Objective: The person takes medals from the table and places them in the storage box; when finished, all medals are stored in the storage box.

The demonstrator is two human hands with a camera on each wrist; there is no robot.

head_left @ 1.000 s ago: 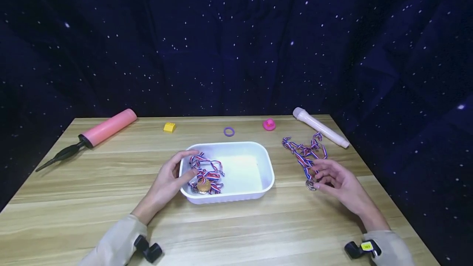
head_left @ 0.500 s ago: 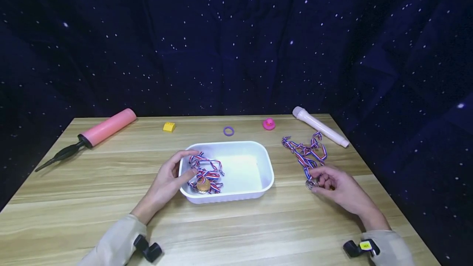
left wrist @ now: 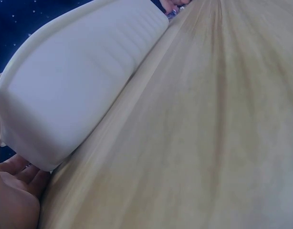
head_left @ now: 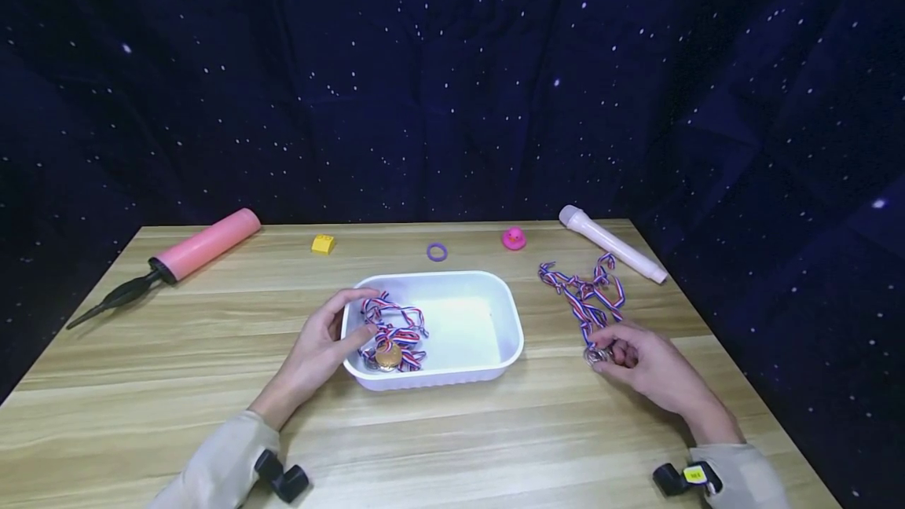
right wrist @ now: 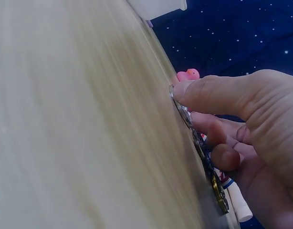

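My left hand (head_left: 321,346) grips the left end of a white plastic tray (head_left: 445,376), thumb over the rim and fingers along the outer wall. Inside the tray, at its left end, lie medals (head_left: 388,356) in gold and silver with tangled red, white and blue ribbons. To the right of the tray, my right hand (head_left: 654,368) pinches silver medals (head_left: 597,354) at the wood-grain table, thumb on the near edge. Striped ribbons (head_left: 585,309) spread away from them. The right wrist view shows the thumb on a silver medal (right wrist: 181,107), with a gold-edged medal (right wrist: 219,194) farther along.
Along the back of the table (head_left: 424,446) lie a pink hand pump (head_left: 212,246), a yellow block (head_left: 323,243), a purple ring (head_left: 437,252), a pink rubber duck (head_left: 514,239) and a pale toy microphone (head_left: 615,244). A dark starry cloth (head_left: 452,85) hangs behind.
My right hand has lowered onto the silver medals, and its thumb and fingers have drawn together around them. The left hand and the tray have stayed in place.
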